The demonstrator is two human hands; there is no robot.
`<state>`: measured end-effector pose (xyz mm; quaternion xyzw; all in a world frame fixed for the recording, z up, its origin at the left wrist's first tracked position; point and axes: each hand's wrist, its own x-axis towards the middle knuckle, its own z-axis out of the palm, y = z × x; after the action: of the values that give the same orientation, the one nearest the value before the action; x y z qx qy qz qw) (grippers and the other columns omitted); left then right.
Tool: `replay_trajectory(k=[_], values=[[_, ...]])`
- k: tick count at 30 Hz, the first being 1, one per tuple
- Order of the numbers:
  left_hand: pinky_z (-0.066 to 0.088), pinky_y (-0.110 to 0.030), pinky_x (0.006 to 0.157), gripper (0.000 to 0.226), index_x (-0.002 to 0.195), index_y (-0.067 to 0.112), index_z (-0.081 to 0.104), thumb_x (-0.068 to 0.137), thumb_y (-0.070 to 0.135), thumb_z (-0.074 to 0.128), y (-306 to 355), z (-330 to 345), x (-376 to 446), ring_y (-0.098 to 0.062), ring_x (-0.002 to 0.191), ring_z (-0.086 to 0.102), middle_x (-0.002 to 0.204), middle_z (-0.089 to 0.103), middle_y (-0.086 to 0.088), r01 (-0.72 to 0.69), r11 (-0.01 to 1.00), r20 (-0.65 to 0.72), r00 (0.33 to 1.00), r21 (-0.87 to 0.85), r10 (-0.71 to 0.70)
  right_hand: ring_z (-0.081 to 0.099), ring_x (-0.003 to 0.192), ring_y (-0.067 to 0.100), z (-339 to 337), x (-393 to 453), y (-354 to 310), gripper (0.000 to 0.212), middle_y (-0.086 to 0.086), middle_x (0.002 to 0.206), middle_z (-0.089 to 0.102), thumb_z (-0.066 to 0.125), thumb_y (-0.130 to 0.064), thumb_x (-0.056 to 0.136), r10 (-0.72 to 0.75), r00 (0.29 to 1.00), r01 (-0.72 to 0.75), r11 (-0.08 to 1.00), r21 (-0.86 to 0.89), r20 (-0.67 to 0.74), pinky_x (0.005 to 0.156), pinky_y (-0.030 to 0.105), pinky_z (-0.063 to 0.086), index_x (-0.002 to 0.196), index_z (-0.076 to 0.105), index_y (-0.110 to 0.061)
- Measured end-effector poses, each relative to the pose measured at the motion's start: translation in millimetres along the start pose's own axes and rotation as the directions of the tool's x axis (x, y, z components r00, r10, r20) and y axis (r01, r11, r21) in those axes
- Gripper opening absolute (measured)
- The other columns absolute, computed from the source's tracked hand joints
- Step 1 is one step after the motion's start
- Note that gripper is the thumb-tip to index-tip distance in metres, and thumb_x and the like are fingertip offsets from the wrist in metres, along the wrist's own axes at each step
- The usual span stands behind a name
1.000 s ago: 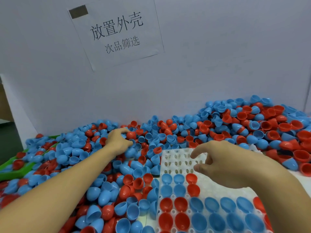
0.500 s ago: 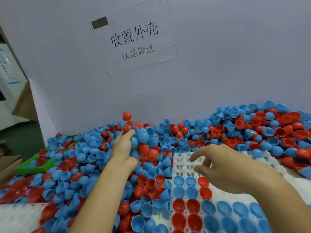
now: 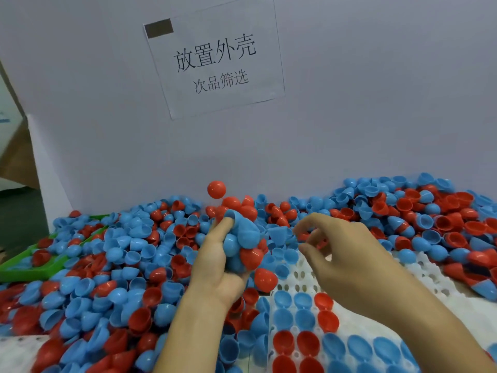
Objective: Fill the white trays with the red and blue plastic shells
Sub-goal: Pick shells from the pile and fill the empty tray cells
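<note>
Your left hand [image 3: 215,262] gripped a handful of smooth, rounded red and blue shells [image 3: 246,238] just beyond the white tray [image 3: 304,281], domes pointing every way. Your right hand [image 3: 347,254] hovered over the tray's far empty holes, fingers loosely curled, holding nothing.
</note>
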<state>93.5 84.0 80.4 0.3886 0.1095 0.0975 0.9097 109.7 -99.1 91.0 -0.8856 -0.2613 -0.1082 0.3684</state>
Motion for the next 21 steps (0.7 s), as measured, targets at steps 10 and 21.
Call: replay_trajectory(k=[10,21], values=[[0.060,-0.031,0.059,0.054,0.122,0.008,0.068,0.073,0.030,0.069,0.8,-1.4,-0.7,-0.026,0.089,0.076,0.110,0.075,-0.016,0.071,0.997,0.236,0.969,0.035,-0.077,0.068,0.080,0.009,-0.7,1.4,-7.4,0.027,-0.015,0.084,0.070,0.053,-0.018,0.100,-0.038,0.999,0.040,0.997,0.066,-0.021,0.078,0.017,0.052,0.094,0.068,-0.041],[0.061,-0.032,0.061,0.031,0.082,0.009,0.083,0.075,0.033,0.065,-5.7,2.7,-1.3,-0.024,0.081,0.077,0.098,0.077,-0.015,0.064,0.997,0.325,0.943,0.049,-0.077,0.059,0.089,-0.008,-1.5,1.3,-9.4,0.040,-0.020,0.087,0.062,0.069,-0.011,0.089,-0.105,0.994,0.106,0.993,0.054,-0.021,0.073,0.002,0.044,0.087,0.059,-0.049]])
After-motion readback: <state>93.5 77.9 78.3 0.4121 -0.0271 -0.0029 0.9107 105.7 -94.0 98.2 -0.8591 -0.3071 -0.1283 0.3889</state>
